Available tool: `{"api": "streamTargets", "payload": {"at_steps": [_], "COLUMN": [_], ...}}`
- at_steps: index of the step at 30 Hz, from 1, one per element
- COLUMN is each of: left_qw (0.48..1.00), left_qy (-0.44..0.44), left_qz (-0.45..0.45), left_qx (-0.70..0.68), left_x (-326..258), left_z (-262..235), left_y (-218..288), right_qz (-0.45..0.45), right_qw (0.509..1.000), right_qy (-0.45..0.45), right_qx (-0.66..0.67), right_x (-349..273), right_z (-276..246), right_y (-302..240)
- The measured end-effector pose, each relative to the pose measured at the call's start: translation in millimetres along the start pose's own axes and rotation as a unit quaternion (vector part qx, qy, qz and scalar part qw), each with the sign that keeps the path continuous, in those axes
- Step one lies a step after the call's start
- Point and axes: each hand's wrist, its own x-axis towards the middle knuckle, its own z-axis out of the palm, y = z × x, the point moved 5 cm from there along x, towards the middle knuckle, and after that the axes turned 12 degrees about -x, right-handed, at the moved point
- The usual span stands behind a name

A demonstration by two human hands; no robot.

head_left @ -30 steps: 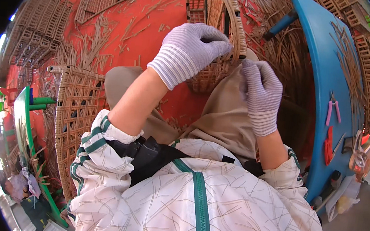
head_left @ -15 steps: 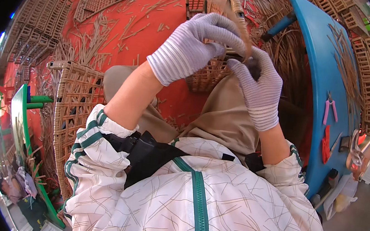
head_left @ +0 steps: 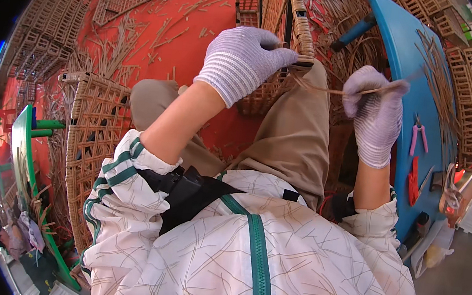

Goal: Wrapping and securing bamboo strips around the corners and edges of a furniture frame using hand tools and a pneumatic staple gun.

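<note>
My left hand (head_left: 244,62), in a striped pale glove, pinches at the dark frame end (head_left: 302,65) of a woven wicker basket (head_left: 276,9) held between my knees. Its thumb and fingers meet by the corner; what lies under them is partly hidden. From that corner a brown flat weaving strip (head_left: 329,91) runs out to the right. My right hand (head_left: 372,113), gloved alike, is closed round this strip, whose tip beyond the fingers is blurred. The stretch of strip between the hands sags slightly.
A blue table (head_left: 400,55) at right carries loose strips, pink-handled pliers (head_left: 419,138) and a red-handled tool (head_left: 413,180). Another wicker basket (head_left: 98,126) stands by my left arm. Stacked woven frames (head_left: 49,27) are at far left. Strip scraps litter the red floor (head_left: 184,42).
My right hand has moved right, away from the left hand, drawing the strip out sideways. My left hand has turned and come down slightly onto the basket corner.
</note>
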Motion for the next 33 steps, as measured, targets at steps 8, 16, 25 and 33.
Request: {"api": "streamTargets", "payload": {"at_steps": [8, 16, 25, 33], "left_qw": [0.97, 0.897, 0.941, 0.968], "left_qy": [0.078, -0.001, -0.009, 0.148], "left_qz": [0.088, -0.017, 0.218, 0.16], "left_qx": [-0.211, -0.442, -0.258, -0.122], "left_x": [-12.6, -19.6, -24.7, -16.3], "left_z": [-1.9, -14.9, -24.5, -11.0], "left_y": [6.5, 3.1, 71.0, 9.7], "right_qz": [0.096, 0.097, -0.13, -0.04], "right_qw": [0.991, 0.99, 0.95, 0.997], "right_qy": [0.085, 0.056, -0.03, -0.019], "right_qx": [-0.047, -0.083, -0.282, 0.063], "right_x": [15.9, 32.2, 21.2, 24.6], "right_z": [3.3, 26.2, 62.5, 80.2], "right_y": [-2.0, 0.7, -9.6, 6.4]}}
